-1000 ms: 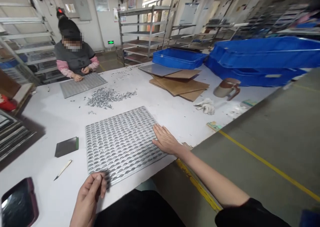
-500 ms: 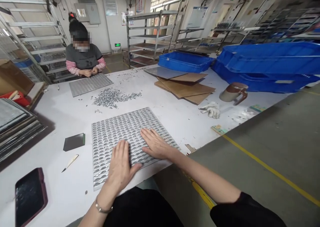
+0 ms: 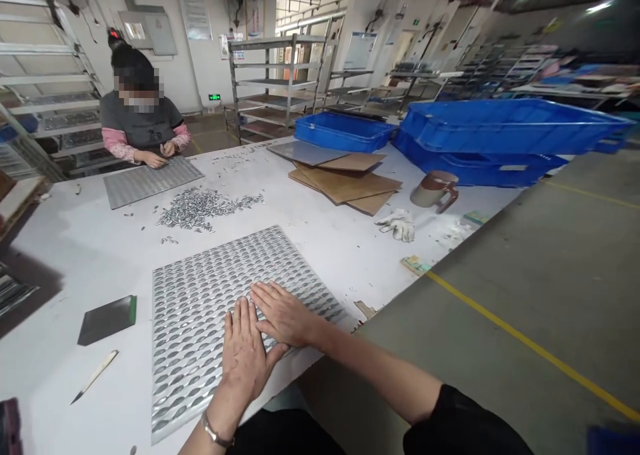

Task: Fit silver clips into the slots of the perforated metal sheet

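Observation:
Both palms lie flat on a sheet [image 3: 200,321] covered with rows of shiny, leaf-shaped metal pieces. My left hand [image 3: 245,351] rests near the sheet's front edge, fingers stretched forward, thumb out to the right. Close against it on the right, my right hand [image 3: 284,313] lies flat with its fingers pointing up and left. Neither hand grips anything. Beyond the sheet is a loose heap of small silvery pieces [image 3: 193,209]. Left of the sheet lie a dark flat plate with a green edge [image 3: 107,319] and a thin pointed tool with a pale handle [image 3: 95,376].
Across the table a co-worker [image 3: 145,128] handles something above a similar sheet [image 3: 150,180]. At the right are brown boards [image 3: 345,185], a mug [image 3: 434,189], a white glove [image 3: 397,226] and blue bins [image 3: 480,128]. The table edge runs along the right.
My right hand has shifted left across the sheet and now sits right beside my left hand. The camera view has turned somewhat to the right, so the phone is mostly out of frame.

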`<state>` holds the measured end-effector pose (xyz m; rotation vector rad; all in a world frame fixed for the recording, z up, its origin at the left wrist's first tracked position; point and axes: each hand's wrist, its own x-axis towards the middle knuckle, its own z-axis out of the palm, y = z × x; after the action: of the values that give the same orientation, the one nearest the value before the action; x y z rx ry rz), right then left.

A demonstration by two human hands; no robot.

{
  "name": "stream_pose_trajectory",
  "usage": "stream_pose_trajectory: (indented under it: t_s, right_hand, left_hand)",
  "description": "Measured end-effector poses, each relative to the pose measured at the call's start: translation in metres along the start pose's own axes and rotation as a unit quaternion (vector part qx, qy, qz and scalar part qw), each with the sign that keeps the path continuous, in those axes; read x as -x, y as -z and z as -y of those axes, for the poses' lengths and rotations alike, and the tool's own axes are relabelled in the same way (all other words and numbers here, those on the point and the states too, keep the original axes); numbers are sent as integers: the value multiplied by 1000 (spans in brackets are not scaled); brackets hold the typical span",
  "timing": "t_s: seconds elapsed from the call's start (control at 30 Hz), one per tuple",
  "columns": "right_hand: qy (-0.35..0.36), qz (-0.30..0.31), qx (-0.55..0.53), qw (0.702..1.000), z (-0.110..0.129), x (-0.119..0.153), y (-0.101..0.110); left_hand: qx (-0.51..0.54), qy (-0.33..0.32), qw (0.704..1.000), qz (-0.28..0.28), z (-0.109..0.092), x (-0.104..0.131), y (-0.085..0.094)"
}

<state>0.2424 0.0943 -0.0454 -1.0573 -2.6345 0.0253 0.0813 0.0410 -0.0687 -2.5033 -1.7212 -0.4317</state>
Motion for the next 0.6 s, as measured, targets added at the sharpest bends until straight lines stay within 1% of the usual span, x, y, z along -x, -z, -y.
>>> stream_pose_trajectory:
  t_s: [0.1, 0.27, 0.4, 0.47, 0.5, 0.6]
  right_hand:
    - [-1, 3, -3, 1000, 0, 0, 1]
    - [4, -5, 4, 1000, 2, 2, 1]
    - [-14, 7, 3, 1000, -3, -4, 11]
    - [-23, 25, 0, 999, -10, -13, 19]
    - [-29, 39, -3, 999, -14, -18, 23]
    - [-66, 83, -14, 994, -33, -38, 31]
  left_hand:
    - [0, 1, 1000, 5, 1, -1, 0]
    - [-1, -4, 1000, -11, 0, 2, 3]
    - [5, -10, 1000, -9, 3, 0, 13]
    - [7, 0, 1000, 9, 12, -5, 23]
    - [7, 15, 1000, 22, 19, -8, 29]
    - [-4, 49, 997, 55, 49, -24, 47]
